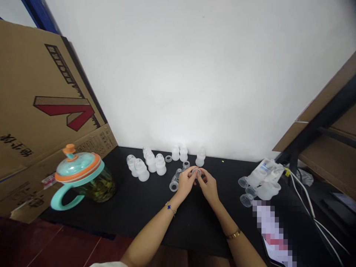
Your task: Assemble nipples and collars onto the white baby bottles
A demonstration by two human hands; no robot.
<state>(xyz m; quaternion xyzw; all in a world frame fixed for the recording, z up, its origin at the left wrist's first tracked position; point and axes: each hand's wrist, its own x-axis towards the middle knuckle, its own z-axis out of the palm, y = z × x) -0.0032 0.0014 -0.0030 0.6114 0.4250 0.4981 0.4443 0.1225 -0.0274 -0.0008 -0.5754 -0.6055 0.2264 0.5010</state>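
Note:
My left hand (185,184) and my right hand (209,186) meet over the black table, fingertips and thumbs closed around a small translucent bottle ring (197,171). Whether a nipple sits inside the ring is too small to make out. Close by on the left lie several loose clear parts, among them a ring (174,186) and another ring (186,164); my left hand partly covers this group. Just behind my hands a white baby bottle (200,158) with a clear cap stands upright by the wall.
Several capped baby bottles (142,171) stand left of centre, with two more bottles (175,153) near the wall. A lidded jug (96,181) and a cardboard box (33,92) are at left. On the right lie bottle bodies (268,190), clear caps (246,200), cables (303,191) and a phone (274,237).

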